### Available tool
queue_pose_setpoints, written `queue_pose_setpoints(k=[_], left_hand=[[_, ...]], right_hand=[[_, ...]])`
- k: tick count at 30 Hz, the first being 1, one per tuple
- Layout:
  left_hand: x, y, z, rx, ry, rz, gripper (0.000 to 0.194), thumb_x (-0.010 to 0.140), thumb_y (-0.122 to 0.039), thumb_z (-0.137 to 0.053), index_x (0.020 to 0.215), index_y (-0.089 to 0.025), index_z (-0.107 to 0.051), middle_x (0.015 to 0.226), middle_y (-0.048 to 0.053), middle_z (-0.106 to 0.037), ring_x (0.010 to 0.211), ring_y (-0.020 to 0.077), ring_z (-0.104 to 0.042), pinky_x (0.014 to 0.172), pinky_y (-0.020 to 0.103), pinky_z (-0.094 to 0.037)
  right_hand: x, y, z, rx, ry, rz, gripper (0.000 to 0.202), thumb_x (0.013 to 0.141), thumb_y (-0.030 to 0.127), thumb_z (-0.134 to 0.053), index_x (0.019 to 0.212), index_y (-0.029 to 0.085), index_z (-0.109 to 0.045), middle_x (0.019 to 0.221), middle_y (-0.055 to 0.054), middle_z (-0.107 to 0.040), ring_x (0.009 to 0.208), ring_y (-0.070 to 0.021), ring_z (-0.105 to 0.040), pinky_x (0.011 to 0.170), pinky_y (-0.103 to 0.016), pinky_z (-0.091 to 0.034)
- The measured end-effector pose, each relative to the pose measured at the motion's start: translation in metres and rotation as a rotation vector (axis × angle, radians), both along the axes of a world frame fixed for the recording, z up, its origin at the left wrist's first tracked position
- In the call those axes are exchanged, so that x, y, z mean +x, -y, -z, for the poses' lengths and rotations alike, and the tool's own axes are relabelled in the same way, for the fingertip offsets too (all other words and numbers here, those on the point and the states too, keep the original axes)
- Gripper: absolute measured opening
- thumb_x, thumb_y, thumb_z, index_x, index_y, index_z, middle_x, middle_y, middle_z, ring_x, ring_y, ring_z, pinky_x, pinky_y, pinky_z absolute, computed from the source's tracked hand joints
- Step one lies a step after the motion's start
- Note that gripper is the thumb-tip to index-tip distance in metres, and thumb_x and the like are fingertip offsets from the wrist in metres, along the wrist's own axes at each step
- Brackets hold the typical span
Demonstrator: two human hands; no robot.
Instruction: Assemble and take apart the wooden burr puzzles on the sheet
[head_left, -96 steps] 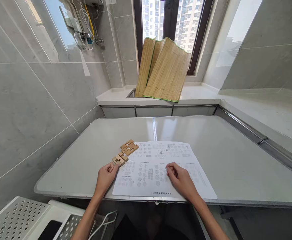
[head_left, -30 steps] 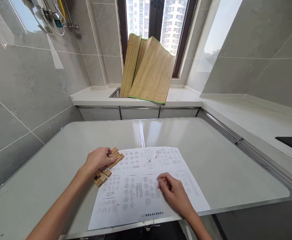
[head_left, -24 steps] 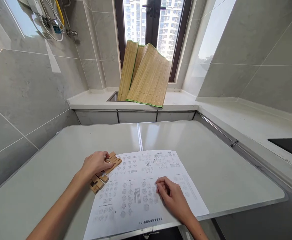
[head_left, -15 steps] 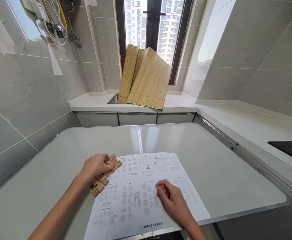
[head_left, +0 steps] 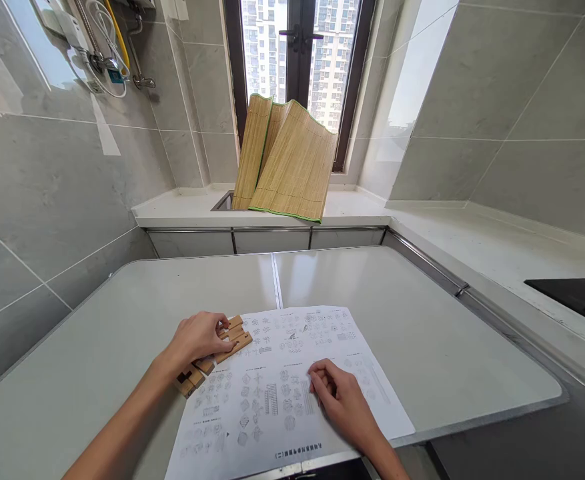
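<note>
A printed sheet [head_left: 252, 413] covered in small diagrams lies flat on the table. On its upper left edge, my left hand [head_left: 199, 340] is closed over several notched wooden blocks [head_left: 237, 339], thumb on the near side and fingers curled at the far side. More wooden blocks [head_left: 191, 380] sit below that wrist, partly hidden by it. My right hand [head_left: 339, 400] rests on the right part of the sheet, fingers curled in, with nothing visible in them.
The white folding table [head_left: 422, 333] has a seam down its middle. Beyond it, a bamboo mat [head_left: 292, 167] leans by the window on a white counter [head_left: 187, 210]. A metal rail [head_left: 422, 257] runs along the counter edge, and a black panel [head_left: 577, 297] lies at right.
My left hand has slid a little to the right with the upper wooden blocks. The lower blocks stay by the wrist. My right hand keeps its place on the sheet.
</note>
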State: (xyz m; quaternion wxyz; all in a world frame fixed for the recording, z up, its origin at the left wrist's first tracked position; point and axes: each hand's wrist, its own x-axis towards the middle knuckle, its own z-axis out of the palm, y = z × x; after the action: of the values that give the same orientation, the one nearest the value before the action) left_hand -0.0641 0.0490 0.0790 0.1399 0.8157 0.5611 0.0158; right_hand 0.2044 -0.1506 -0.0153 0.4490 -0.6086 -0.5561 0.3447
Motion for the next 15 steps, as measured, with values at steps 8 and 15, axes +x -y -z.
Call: queue_pose_setpoints(k=[8, 15], left_hand=[[0.055, 0.048, 0.008, 0.01, -0.028, 0.24, 0.032, 0.063, -0.041, -0.072, 0.091, -0.028, -0.076, 0.08, 0.004, -0.076, 0.076, 0.0292, -0.069, 0.063, 0.034, -0.039], [0.097, 0.075, 0.015, -0.038, -0.08, 0.383, 0.041, 0.063, -0.043, -0.074, 0.1, -0.024, -0.076, 0.089, 0.011, -0.079, 0.082, 0.0348, -0.072, 0.067, 0.038, -0.045]], right_hand=[[0.001, 0.0, -0.002, 0.065, -0.01, 0.013, 0.039, 0.104, 0.055, -0.052, 0.095, 0.021, -0.069, 0.077, -0.005, -0.072, 0.065, -0.018, -0.06, 0.061, -0.028, -0.046], [0.003, -0.001, 0.001, 0.021, 0.022, 0.011, 0.04, 0.104, 0.056, -0.049, 0.097, 0.021, -0.068, 0.075, -0.002, -0.068, 0.064, -0.0176, -0.058, 0.061, -0.028, -0.044]])
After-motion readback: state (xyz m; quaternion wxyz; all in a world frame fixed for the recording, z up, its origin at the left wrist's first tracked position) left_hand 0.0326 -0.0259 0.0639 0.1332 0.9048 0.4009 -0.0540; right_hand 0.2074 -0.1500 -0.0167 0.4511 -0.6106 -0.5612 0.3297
